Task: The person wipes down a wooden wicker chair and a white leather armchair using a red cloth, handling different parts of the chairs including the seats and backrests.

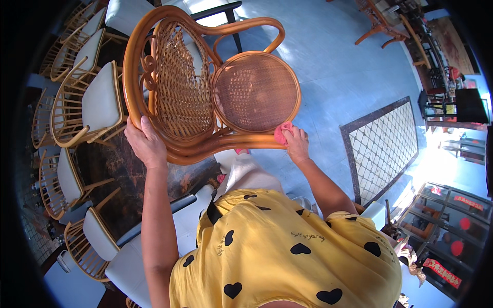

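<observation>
A rattan armchair (185, 81) with a woven back and a round woven seat (257, 92) stands before me. Its back weave has a ragged gap near the upper right part. My left hand (145, 142) grips the outer curve of the rattan back frame, thumb on top. In my right hand (296, 142) is a pink cloth (284, 133), pressed on the near armrest (246, 141) by the front of the seat. The fingers of the right hand are bent over the cloth.
Several spindle-back chairs with pale seats (102, 96) crowd the left side around a dark table (127, 169). A black-framed chair (231, 23) stands beyond the rattan one. A patterned floor panel (381, 150) lies at the right, and a glass-paned cabinet (443, 227) is at lower right.
</observation>
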Motion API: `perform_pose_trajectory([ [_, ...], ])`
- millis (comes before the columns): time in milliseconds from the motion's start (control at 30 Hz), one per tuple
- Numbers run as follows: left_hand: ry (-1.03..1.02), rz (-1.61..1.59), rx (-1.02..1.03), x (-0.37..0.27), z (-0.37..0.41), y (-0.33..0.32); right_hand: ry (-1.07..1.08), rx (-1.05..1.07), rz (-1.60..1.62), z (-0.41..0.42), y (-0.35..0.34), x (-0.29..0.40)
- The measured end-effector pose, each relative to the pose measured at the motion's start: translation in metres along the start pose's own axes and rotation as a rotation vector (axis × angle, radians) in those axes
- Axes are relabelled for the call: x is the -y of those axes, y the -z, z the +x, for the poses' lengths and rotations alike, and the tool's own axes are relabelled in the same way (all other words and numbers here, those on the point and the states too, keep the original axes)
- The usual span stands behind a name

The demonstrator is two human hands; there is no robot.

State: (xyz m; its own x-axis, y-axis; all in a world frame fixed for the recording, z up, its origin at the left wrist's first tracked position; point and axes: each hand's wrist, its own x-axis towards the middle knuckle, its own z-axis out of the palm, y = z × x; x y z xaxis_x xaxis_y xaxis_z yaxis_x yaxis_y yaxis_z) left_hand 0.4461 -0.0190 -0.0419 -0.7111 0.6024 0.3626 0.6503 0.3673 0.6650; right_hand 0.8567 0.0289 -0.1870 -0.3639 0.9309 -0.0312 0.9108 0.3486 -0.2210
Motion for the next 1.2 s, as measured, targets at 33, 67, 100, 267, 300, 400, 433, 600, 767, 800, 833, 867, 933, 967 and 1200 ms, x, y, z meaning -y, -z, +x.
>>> perform_pose_trajectory([
  [33, 0.013, 0.017, 0.004, -0.002, 0.0, 0.001, -0.101, -0.012, -0.005, -0.003, -0.004, -0.006],
  [67, 0.028, 0.034, 0.007, -0.004, -0.001, 0.001, -0.203, -0.104, 0.138, -0.006, -0.011, -0.015],
  [100, 0.04, 0.046, 0.013, -0.006, 0.0, -0.001, -0.306, -0.143, 0.172, -0.008, -0.017, -0.027],
  [267, 0.008, 0.009, -0.026, 0.003, 0.001, -0.005, -0.49, -0.121, 0.097, 0.005, -0.025, -0.023],
  [300, 0.01, 0.027, -0.033, 0.004, 0.0, -0.005, -0.435, -0.102, 0.051, 0.011, -0.014, 0.007],
  [400, 0.011, 0.006, -0.024, -0.007, 0.0, -0.003, -0.123, 0.021, 0.33, 0.028, -0.042, 0.078],
  [433, -0.001, 0.012, -0.032, -0.007, -0.001, -0.004, -0.045, 0.134, 0.431, 0.026, -0.054, 0.117],
  [600, 0.043, 0.058, -0.002, -0.002, 0.002, 0.002, 0.166, 0.062, 0.716, 0.013, -0.025, 0.229],
  [767, 0.026, 0.034, -0.04, 0.005, -0.002, -0.004, 0.819, -0.103, 0.573, 0.026, 0.01, 0.223],
  [800, 0.016, 0.035, -0.037, 0.004, -0.002, -0.004, 0.86, -0.089, 0.498, 0.032, 0.006, 0.216],
  [833, 0.003, 0.039, -0.033, 0.005, -0.001, -0.004, 0.897, -0.076, 0.426, 0.038, -0.003, 0.208],
  [867, 0.014, 0.016, -0.026, 0.003, 0.0, -0.005, 0.933, -0.061, 0.354, 0.043, -0.011, 0.194],
  [933, 0.022, 0.025, -0.028, 0.009, 0.0, -0.004, 0.963, 0.022, 0.25, 0.047, -0.031, 0.15],
  [967, 0.063, 0.015, -0.002, 0.014, 0.001, -0.005, 0.972, 0.062, 0.193, 0.045, -0.038, 0.126],
  [1200, 0.128, 0.029, -0.006, 0.003, -0.002, 0.001, 0.595, 0.235, 0.14, 0.011, 0.017, 0.001],
])
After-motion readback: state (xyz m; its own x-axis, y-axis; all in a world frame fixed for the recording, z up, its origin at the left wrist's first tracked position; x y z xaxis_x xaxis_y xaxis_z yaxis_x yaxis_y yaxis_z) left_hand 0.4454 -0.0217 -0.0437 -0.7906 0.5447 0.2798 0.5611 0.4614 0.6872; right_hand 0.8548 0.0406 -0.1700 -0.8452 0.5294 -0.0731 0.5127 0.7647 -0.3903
